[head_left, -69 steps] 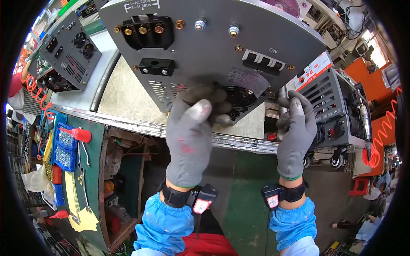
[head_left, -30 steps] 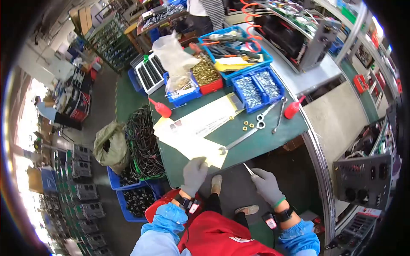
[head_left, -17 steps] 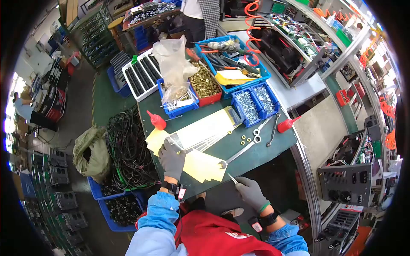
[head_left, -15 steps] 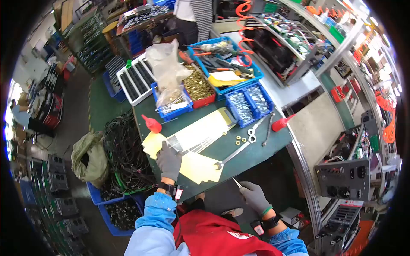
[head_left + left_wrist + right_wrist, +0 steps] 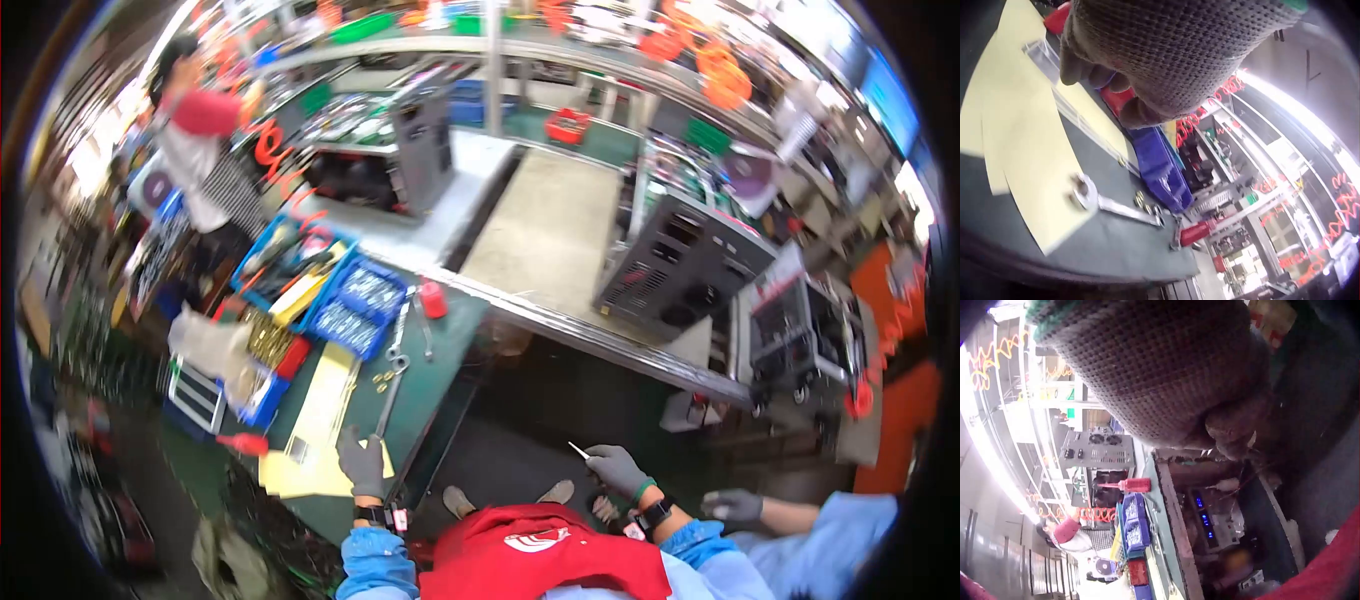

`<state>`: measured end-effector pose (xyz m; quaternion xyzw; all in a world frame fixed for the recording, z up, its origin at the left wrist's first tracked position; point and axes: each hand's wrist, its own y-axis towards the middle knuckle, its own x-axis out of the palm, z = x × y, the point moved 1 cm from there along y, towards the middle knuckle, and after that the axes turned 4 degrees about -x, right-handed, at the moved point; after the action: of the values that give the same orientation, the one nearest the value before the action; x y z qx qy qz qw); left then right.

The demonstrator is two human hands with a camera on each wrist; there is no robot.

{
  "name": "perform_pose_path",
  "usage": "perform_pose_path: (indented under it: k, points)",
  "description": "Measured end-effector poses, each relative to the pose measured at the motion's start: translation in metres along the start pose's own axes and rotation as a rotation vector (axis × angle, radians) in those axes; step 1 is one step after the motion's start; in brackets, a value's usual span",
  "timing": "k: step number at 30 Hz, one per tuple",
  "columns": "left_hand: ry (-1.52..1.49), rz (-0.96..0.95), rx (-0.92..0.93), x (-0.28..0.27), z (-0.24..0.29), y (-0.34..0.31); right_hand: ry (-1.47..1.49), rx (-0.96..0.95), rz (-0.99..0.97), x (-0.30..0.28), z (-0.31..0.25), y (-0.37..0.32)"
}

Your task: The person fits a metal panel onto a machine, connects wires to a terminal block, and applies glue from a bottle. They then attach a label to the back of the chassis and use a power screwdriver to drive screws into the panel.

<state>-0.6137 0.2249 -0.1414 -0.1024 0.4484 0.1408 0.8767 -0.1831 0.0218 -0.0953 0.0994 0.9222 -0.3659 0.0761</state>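
The right hand (image 5: 618, 470) pinches a slim pale pointed tool (image 5: 579, 450) by one end, out beyond the edge of the worktop (image 5: 430, 385), a hold that would leave its tip free. The left hand (image 5: 362, 462), fingers loosely bent with nothing seen in them, is over the yellow sheets (image 5: 322, 480), though whether it touches them I cannot tell. The spanner (image 5: 1125, 209) lies with its open end on a sheet's edge, perhaps simply set down there, near the small brass nuts (image 5: 1140, 200), within easy reach
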Motion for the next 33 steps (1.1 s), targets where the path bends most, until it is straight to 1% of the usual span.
perform_pose_path:
  k: [1,3,4,6,8,9,10,13,15,16,17,18,20,21,22,24,27,30,31,33]
  points:
    - [-0.004,-0.032,0.118,0.015,0.021,-0.002,-0.017,-0.014,-0.021,-0.007,0.005,-0.001]
    - [0.003,-0.055,0.290,0.042,0.037,-0.014,0.027,-0.012,0.035,-0.010,0.005,-0.002]
    - [0.116,-0.052,0.330,0.047,0.051,-0.021,0.033,-0.015,0.042,-0.009,0.000,0.000]
    - [0.128,-0.136,0.349,0.052,0.080,-0.031,0.085,-0.040,-0.004,-0.015,-0.015,0.006]
    - [0.045,-0.217,0.345,0.054,0.112,-0.050,0.176,-0.070,-0.007,-0.025,-0.019,0.007]
    - [0.004,-0.274,0.353,0.061,0.127,-0.058,0.186,-0.088,-0.030,-0.031,-0.024,0.007]
    - [-0.007,-0.275,0.395,0.075,0.130,-0.064,0.197,-0.106,-0.050,-0.039,-0.029,0.006]
    - [-0.118,-0.457,0.386,0.112,0.151,-0.081,0.284,-0.173,0.013,-0.064,-0.033,0.005]
    - [-0.139,-0.569,0.354,0.127,0.168,-0.098,0.381,-0.172,0.070,-0.082,-0.033,0.008]
    - [-0.147,-0.572,0.450,0.143,0.168,-0.105,0.425,-0.173,0.073,-0.085,-0.033,0.013]
    - [-0.090,-0.626,0.428,0.129,0.201,-0.126,0.399,-0.164,0.057,-0.084,-0.031,0.018]
    - [-0.017,-0.649,0.505,0.126,0.218,-0.139,0.371,-0.160,0.034,-0.081,-0.029,0.024]
    - [-0.029,-0.731,0.633,0.142,0.212,-0.152,0.227,-0.162,-0.042,-0.070,-0.019,0.035]
    - [0.010,-0.749,0.705,0.157,0.197,-0.154,0.187,-0.139,-0.054,-0.063,-0.019,0.039]
    - [0.072,-0.769,0.712,0.153,0.195,-0.159,0.143,-0.115,-0.064,-0.055,-0.018,0.041]
    - [0.163,-0.801,0.650,0.137,0.184,-0.156,0.055,-0.089,-0.095,-0.035,-0.021,0.048]
    - [0.180,-0.748,0.623,0.114,0.137,-0.131,-0.035,-0.086,-0.139,-0.001,-0.027,0.056]
    - [0.264,-0.856,0.544,0.081,0.098,-0.097,-0.070,-0.085,-0.196,0.050,-0.036,0.056]
    - [0.263,-0.873,0.512,0.071,0.085,-0.086,-0.049,-0.059,-0.228,0.070,-0.036,0.056]
    - [0.190,-0.840,0.480,0.049,0.062,-0.069,-0.054,-0.044,-0.290,0.111,-0.037,0.058]
